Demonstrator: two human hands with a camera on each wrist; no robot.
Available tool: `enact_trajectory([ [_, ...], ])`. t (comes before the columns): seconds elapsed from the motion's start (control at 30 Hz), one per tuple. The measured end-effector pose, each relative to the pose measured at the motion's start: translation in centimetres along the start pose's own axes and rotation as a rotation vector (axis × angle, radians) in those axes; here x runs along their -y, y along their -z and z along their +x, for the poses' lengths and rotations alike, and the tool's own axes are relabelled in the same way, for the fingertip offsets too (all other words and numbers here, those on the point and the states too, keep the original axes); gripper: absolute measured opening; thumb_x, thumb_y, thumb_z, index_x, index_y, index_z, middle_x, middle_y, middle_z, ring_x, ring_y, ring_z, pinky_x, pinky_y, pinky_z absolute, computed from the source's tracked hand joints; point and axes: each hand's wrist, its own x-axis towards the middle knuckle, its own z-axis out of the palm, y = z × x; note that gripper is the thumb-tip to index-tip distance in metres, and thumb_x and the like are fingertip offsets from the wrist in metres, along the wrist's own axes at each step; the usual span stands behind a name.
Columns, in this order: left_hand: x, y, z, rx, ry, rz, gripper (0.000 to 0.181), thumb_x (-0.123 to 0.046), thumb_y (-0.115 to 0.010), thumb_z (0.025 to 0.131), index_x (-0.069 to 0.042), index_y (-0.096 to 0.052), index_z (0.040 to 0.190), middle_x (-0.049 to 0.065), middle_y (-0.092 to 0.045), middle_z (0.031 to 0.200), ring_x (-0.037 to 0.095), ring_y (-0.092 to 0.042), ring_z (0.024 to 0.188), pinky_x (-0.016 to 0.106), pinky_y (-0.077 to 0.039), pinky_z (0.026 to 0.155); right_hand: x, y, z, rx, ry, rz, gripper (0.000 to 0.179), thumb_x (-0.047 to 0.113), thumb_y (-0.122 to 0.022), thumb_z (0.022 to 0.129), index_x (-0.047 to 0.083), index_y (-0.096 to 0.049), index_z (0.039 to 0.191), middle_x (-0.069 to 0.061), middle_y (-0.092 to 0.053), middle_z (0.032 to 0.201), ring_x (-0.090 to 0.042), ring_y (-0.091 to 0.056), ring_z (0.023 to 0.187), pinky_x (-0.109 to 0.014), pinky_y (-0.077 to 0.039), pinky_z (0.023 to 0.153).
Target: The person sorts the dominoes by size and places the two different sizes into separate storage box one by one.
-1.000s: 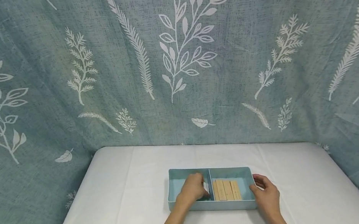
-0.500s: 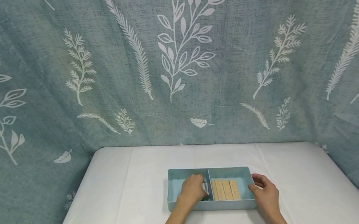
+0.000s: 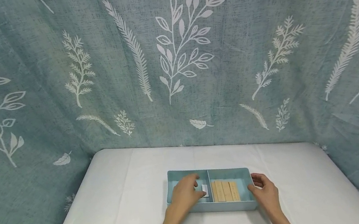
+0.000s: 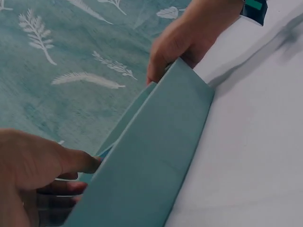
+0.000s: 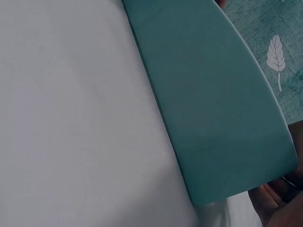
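Note:
A light-blue two-compartment box [image 3: 223, 207] lies on the white surface. My left hand [image 3: 184, 193] is over its left compartment, thumb and fingers spread apart and holding nothing. The thumb tip is close to a small white piece [image 3: 205, 190] beside the divider [image 3: 209, 187]; whether they touch I cannot tell. Several light wooden blocks [image 3: 224, 191] stand side by side in the right compartment. My right hand [image 3: 265, 194] holds the box's right end, its thumb at the rim. In the left wrist view, the front wall [image 4: 147, 142] hides the box's contents.
White cloth [image 3: 136, 196] covers the table around the box. A teal curtain [image 3: 153, 123] with a white leaf pattern hangs behind the table and along its sides.
My left hand has loosened its fingers from the white piece and drawn slightly left, so the piece now shows beside the divider. The right hand stays at the box's end.

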Motion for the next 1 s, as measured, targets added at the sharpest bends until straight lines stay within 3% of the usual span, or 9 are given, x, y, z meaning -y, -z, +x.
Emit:
enact_trajectory([
  [0.23,0.1,2.9,-3.4,-0.077,-0.038,-0.071,0.043,-0.019,-0.084,0.079,-0.006,-0.067,0.116,-0.002,-0.064,0.091,0.016,-0.063,0.084,0.027,-0.051,0.065,0.2,0.1,0.3,0.015,0.016,-0.008,0.047,0.003,-0.06,0.087,-0.006,-0.052,0.132,-0.03,-0.057,0.127,-0.044,-0.056,0.117,-0.055,-0.046,0.1],
  [0.37,1.0,3.9,-6.1,-0.07,-0.064,-0.126,0.039,-0.019,-0.083,0.08,-0.008,-0.067,0.114,-0.006,-0.063,0.091,0.014,-0.063,0.085,0.027,-0.054,0.071,0.2,0.1,0.4,0.018,0.016,-0.007,0.047,0.002,-0.06,0.087,-0.007,-0.051,0.132,-0.03,-0.056,0.128,-0.044,-0.055,0.118,-0.055,-0.046,0.1],
  [0.5,2.2,4.5,-8.9,-0.017,-0.079,-0.163,0.04,-0.02,-0.082,0.081,-0.008,-0.065,0.116,-0.003,-0.065,0.098,0.016,-0.064,0.09,0.028,-0.056,0.077,0.1,0.1,0.5,0.017,0.027,0.003,0.047,0.002,-0.06,0.087,-0.007,-0.051,0.133,-0.03,-0.056,0.129,-0.045,-0.055,0.119,-0.055,-0.046,0.101],
  [0.67,3.8,5.1,-11.4,0.075,-0.074,-0.126,0.048,-0.025,-0.082,0.081,-0.008,-0.062,0.121,-0.001,-0.063,0.109,0.022,-0.063,0.099,0.033,-0.056,0.079,0.0,0.0,0.7,0.018,0.052,0.029,0.046,0.0,-0.06,0.088,-0.007,-0.052,0.132,-0.029,-0.057,0.129,-0.044,-0.055,0.12,-0.054,-0.047,0.1],
  [0.9,6.0,4.2,-12.3,0.205,-0.2,-0.204,0.055,-0.027,-0.086,0.078,-0.003,-0.06,0.12,0.003,-0.061,0.108,0.016,-0.061,0.099,0.03,-0.056,0.082,0.1,-0.1,1.0,0.008,0.052,0.037,0.046,-0.002,-0.06,0.087,-0.006,-0.052,0.132,-0.029,-0.057,0.129,-0.043,-0.055,0.12,-0.053,-0.047,0.101],
  [1.0,6.6,3.5,-12.5,0.252,-0.215,-0.2,0.057,-0.033,-0.085,0.078,-0.002,-0.06,0.119,-0.001,-0.057,0.106,0.01,-0.056,0.097,0.028,-0.055,0.083,0.1,-0.2,1.1,0.012,0.048,0.044,0.046,-0.002,-0.06,0.088,-0.006,-0.051,0.133,-0.029,-0.056,0.129,-0.043,-0.054,0.121,-0.053,-0.047,0.101],
])
